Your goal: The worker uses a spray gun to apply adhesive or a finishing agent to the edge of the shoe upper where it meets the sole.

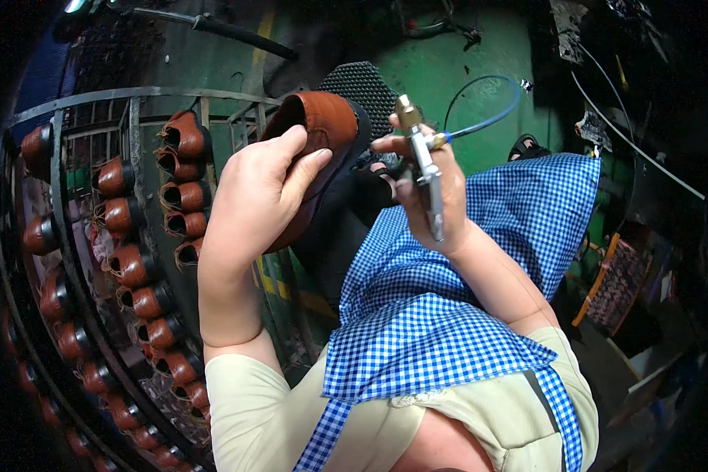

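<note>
A brown leather shoe [332, 122] with a dark sole is held up by my left hand [261, 187]. The fingers are closed on the shoe's side, and part of it is hidden behind the hand and wrist. To the right, my right hand [447, 185] is wrapped round a metal spray gun [423, 161]. Its brass nozzle [405, 108] points up and away, close to the shoe but apart from it. A blue air hose [480, 119] runs from a fitting on the gun and loops to the right.
On the left stands a metal rack [63, 189] with rows of brown shoes [132, 263]. A dark textured mat [362, 82] lies beyond the held shoe. A patterned chair [612, 285] stands at the right, on the green floor [492, 47]. A thick black bar [240, 33] crosses the upper left.
</note>
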`<state>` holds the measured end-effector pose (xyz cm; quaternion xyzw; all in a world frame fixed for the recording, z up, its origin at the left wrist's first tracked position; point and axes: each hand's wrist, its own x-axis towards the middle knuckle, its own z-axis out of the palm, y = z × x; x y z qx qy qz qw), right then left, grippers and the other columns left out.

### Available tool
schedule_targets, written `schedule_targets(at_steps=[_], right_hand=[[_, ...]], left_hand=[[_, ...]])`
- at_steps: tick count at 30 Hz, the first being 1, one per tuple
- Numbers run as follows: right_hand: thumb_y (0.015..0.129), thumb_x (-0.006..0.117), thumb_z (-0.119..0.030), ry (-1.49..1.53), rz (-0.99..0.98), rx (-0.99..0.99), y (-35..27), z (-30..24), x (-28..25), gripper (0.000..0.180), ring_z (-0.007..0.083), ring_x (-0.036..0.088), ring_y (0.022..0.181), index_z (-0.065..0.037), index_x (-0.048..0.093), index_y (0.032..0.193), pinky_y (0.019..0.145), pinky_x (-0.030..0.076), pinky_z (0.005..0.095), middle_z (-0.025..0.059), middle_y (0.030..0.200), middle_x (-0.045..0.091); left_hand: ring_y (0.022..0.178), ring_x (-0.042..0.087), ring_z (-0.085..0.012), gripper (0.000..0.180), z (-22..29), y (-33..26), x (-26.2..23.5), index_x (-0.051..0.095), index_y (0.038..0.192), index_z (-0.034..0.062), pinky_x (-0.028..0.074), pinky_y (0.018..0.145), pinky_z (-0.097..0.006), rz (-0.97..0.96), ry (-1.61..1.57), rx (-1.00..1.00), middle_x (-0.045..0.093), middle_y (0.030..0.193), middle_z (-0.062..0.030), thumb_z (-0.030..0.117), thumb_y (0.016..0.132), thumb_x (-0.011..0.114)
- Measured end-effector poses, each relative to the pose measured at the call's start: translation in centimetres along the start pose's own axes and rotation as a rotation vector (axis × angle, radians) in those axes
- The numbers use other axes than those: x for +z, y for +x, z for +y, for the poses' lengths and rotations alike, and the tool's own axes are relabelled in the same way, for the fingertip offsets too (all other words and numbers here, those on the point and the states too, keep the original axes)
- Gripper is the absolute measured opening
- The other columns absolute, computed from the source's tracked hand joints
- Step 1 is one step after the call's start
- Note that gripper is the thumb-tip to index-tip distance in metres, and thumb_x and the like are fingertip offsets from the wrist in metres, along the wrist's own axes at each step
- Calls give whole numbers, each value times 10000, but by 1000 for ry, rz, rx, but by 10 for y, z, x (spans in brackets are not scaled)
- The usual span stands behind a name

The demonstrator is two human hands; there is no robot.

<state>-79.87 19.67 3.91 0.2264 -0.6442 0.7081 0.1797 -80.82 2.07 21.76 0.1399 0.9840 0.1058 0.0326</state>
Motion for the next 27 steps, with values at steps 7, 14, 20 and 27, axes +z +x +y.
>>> schedule_targets(at_steps=[7, 14, 20, 27], right_hand=[[1097, 540, -286, -41, -2, 17, 14, 15, -12, 458, 297, 619, 1288, 9, 474, 1441, 1085, 470, 425, 181, 1363, 653], [1053, 591, -214, -170, 84, -125, 24, 13, 2, 301, 330, 639, 1175, -35, 591, 1295, 1082, 399, 484, 134, 1277, 715], [885, 790, -139, -156, 230, 63, 33, 17, 8, 303, 386, 619, 1100, -17, 602, 1089, 975, 483, 455, 178, 1139, 655], [856, 842, -227, -272, 230, 103, 46, 17, 20, 379, 388, 587, 1126, -39, 605, 1084, 973, 493, 476, 187, 1180, 605]], left_hand=[[693, 565, -437, 307, -6, 1, 1, 522, 854, -8, 440, 615, -470, -18, -28, 7, 555, 737, -229, 203, 962, 718], [673, 547, -426, 320, -6, 0, 3, 507, 847, -14, 434, 604, -454, -16, -31, 14, 533, 728, -223, 190, 956, 728], [681, 555, -427, 302, 4, -8, 8, 522, 846, -10, 437, 604, -459, 28, 3, 22, 539, 748, -219, 178, 956, 731], [708, 617, -407, 245, 18, -26, 21, 575, 856, 26, 475, 612, -461, 109, 142, 15, 588, 765, -181, 177, 945, 747]])
